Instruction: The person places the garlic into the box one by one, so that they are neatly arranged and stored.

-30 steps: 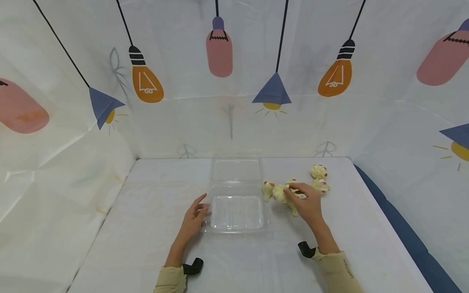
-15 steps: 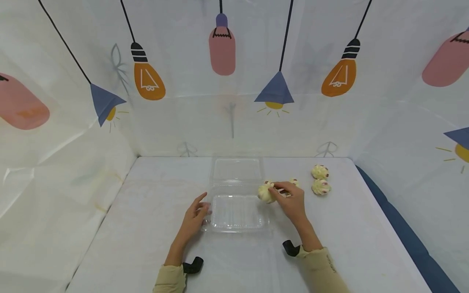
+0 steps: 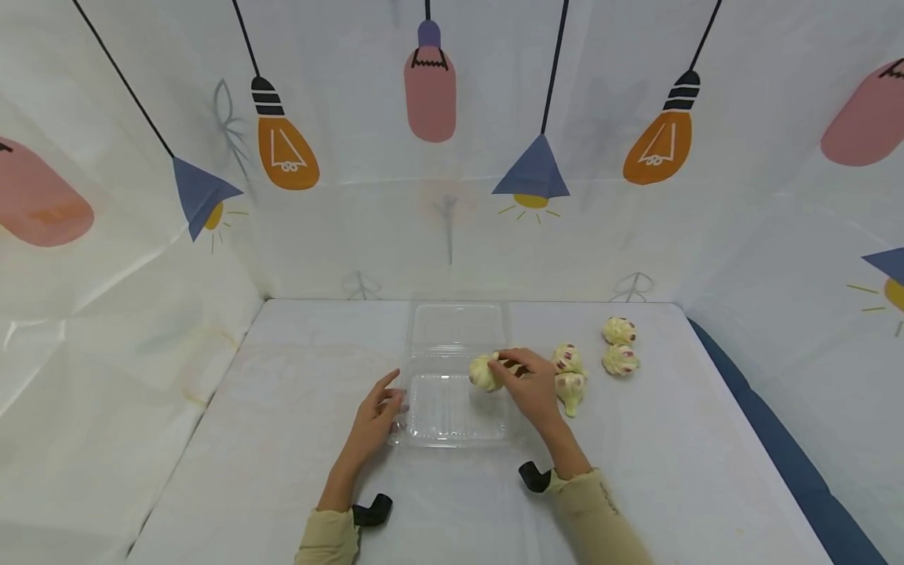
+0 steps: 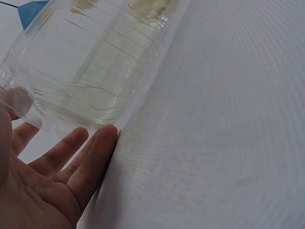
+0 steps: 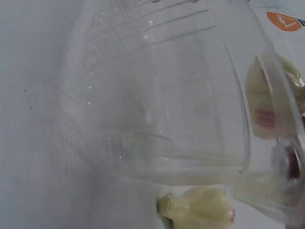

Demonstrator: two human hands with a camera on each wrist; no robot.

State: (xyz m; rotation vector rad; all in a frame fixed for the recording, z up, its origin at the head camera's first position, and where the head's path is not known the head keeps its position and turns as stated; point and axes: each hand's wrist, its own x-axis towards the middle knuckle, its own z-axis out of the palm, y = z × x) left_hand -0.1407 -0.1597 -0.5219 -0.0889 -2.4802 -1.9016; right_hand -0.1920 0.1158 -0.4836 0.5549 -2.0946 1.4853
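In the head view my right hand (image 3: 531,388) pinches a pale yellow, ribbed garlic bulb (image 3: 483,374) above the right part of an open clear plastic clamshell box (image 3: 452,404). A bit of another pale yellow thing shows behind the fingers, mostly hidden. My left hand (image 3: 374,416) lies at the box's left edge; in the left wrist view its extended fingertips (image 4: 107,133) touch the clear wall. Two more garlic bulbs, one behind (image 3: 568,359) and one in front (image 3: 570,390), sit right of the right hand. The right wrist view is blurred through the clear plastic.
Another pair of garlic bulbs (image 3: 620,345) lies farther back at the right. The box's lid (image 3: 459,326) is folded back toward the rear wall sheet (image 3: 339,235). A white cover spreads over the table (image 3: 282,439).
My right hand has moved left with the garlic bulb, from beside the box to above it, uncovering two bulbs on the right. The left hand has stayed at the box's edge.
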